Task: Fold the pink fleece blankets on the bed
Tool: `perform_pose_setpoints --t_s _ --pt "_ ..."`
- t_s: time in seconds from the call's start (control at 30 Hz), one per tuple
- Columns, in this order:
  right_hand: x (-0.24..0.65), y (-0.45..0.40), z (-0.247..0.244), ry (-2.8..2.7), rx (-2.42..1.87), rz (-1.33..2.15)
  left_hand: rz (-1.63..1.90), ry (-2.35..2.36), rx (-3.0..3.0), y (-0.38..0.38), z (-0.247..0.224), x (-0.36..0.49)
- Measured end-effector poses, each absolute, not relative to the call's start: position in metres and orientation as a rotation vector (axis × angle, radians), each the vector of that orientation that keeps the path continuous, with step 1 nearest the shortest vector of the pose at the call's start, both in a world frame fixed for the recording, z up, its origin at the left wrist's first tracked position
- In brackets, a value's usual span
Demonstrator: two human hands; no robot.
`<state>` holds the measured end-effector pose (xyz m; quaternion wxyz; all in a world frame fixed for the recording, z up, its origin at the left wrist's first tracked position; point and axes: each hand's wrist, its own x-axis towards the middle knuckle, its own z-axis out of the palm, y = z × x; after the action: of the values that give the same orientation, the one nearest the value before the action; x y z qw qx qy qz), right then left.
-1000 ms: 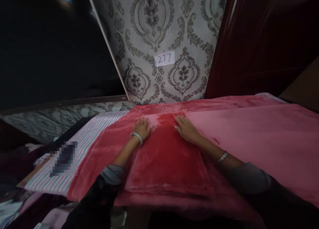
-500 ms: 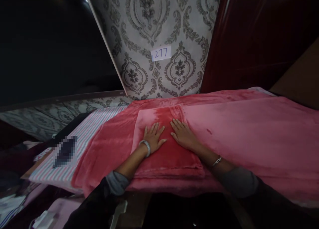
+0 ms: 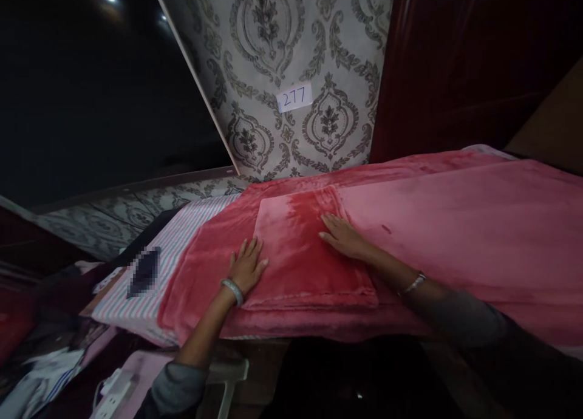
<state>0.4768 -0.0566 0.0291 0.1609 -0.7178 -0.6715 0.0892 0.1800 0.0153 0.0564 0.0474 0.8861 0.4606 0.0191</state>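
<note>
A red and pink plush blanket (image 3: pixel 437 224) is spread over the surface in front of me, its left part folded over into a smaller rectangular panel (image 3: pixel 296 261). My left hand (image 3: pixel 246 265), with a bracelet at the wrist, lies flat at the left edge of that panel, fingers spread. On the panel's right side rests my right hand (image 3: pixel 344 235), palm down with its fingers stretched out. Neither hand grips the cloth.
Striped cloth (image 3: pixel 177 249) shows left of the blanket, with a pixelated dark object on it. Behind stand a large black screen (image 3: pixel 100 91), patterned wall with a "277" label (image 3: pixel 294 97), and a dark red panel (image 3: pixel 450 67). A power strip (image 3: pixel 113 398) lies lower left.
My left hand has slid left from the middle of the folded panel to its left edge. My right hand has shifted slightly right, and the view has moved a little.
</note>
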Motion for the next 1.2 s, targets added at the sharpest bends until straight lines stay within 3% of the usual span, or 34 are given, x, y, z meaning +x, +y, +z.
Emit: perform_pose_setpoints --t_s 0.17,0.33,0.8,1.07,1.2 --pt "0.449 -0.101 0.023 -1.991 -1.813 0.049 0.236 1.031 2.884 -0.037 0.055 0.229" --pt "0.428 -0.132 -0.008 -2.052 -1.891 -0.097 0.179 0.958 3.014 -0.074 0.026 0.258" --pt "0.427 -0.138 -0.008 -2.012 -1.908 -0.031 0.336 1.226 2.926 -0.078 0.010 0.182" --pt "0.449 -0.121 0.041 -2.008 -1.801 0.240 0.766 1.094 2.693 -0.048 0.048 0.172" --pt "0.465 -0.082 0.066 -1.923 -1.890 0.091 0.613 1.126 2.794 -0.032 0.060 0.211"
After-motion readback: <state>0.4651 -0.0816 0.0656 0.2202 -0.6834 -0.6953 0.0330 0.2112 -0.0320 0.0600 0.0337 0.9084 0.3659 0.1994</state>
